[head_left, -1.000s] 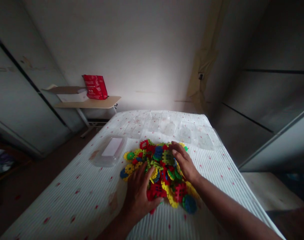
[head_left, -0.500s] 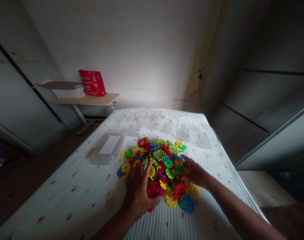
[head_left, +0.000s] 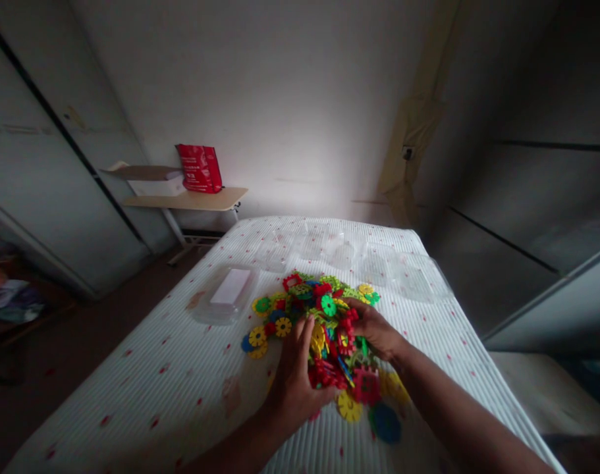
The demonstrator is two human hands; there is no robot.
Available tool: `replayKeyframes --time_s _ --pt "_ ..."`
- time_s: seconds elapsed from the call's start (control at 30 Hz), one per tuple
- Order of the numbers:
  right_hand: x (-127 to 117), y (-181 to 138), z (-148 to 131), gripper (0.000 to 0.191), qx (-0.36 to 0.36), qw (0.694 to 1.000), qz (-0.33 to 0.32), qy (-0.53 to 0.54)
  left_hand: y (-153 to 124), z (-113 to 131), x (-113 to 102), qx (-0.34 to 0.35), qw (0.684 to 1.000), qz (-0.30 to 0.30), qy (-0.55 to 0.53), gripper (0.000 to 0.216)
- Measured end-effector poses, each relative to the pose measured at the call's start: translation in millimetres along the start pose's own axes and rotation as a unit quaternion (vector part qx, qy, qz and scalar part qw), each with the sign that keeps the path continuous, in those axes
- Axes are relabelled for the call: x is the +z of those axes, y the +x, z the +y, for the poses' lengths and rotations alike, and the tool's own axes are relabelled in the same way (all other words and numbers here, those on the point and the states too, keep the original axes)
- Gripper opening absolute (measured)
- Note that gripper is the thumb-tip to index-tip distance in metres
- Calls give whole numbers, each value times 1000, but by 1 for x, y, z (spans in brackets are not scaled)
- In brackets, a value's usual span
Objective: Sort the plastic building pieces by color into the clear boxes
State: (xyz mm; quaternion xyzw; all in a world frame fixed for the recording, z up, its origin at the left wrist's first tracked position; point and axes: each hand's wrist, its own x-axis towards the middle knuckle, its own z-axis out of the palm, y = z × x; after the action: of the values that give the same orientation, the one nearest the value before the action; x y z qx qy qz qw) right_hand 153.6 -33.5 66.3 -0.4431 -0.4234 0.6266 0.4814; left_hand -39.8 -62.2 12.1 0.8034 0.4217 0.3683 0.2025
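Observation:
A heap of interlocking plastic toy pieces (head_left: 324,306), notched discs and squares in red, yellow, green and blue, lies on the bed. My left hand (head_left: 296,375) cups the near left side of the heap, thumb toward me and fingers pressed in. From the right, my right hand (head_left: 373,329) curls its fingers round pieces, among them a red square (head_left: 346,332). Between both hands a bunch of pieces is squeezed together, several standing on edge. Some fingertips are hidden among the pieces. Nearest me lie a yellow disc (head_left: 349,407) and a blue disc (head_left: 385,422).
Clear plastic containers (head_left: 373,262) stand in a row behind the heap. A clear box (head_left: 205,309) with a white card (head_left: 232,287) is at the left. Beyond the striped bedspread (head_left: 146,375), a small table (head_left: 215,199) holds a red bag (head_left: 201,170) and white box (head_left: 156,187).
My hands have come closer together, the right one moving inward and curling round pieces. Pieces between them are now bunched and tilted. The view has shifted slightly left.

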Motion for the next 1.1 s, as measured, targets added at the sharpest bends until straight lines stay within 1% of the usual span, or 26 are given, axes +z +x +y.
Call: replayKeyframes --time_s 0.1,0.23,0.3,0.4,0.5,0.57,0.7,0.77,0.83,0.93,1.0,1.03,1.1 --pt "4 9 -27 47 -2 1000 2 -31 2 1 4 -21 997 24 -71 107" --pt "17 21 -61 43 3 994 -4 -108 1 0 4 -46 986 27 -159 102" --pt "24 26 -70 41 6 991 -7 -136 0 -2 1 -57 985 43 -154 90" --pt "30 34 -74 35 27 987 -39 -152 0 -6 -5 -89 986 83 -115 61" --pt "32 39 -72 33 43 984 -71 -160 2 -7 -10 -95 986 110 -85 41" --pt "32 41 -69 34 27 982 -74 -169 3 -6 -11 -86 987 120 -69 33" --pt "25 36 -61 36 -28 986 -48 -159 4 -5 -17 -50 988 141 -46 17" --pt "17 26 -54 38 -57 985 -30 -157 7 -7 -25 -25 987 157 -34 10" --pt "4 11 -43 40 -91 980 -4 -179 13 -15 -35 -6 986 165 -13 5" --pt "-20 -19 -23 38 -126 957 53 -255 29 -35 -50 7 988 146 41 10" --pt "-36 -38 -11 33 -139 938 68 -310 41 -47 -56 14 989 125 81 20" --pt "-44 -46 -6 32 -147 925 75 -343 48 -51 -57 20 989 103 103 25" --pt "-56 -54 0 29 -163 898 96 -396 58 -55 -57 41 987 42 148 31"
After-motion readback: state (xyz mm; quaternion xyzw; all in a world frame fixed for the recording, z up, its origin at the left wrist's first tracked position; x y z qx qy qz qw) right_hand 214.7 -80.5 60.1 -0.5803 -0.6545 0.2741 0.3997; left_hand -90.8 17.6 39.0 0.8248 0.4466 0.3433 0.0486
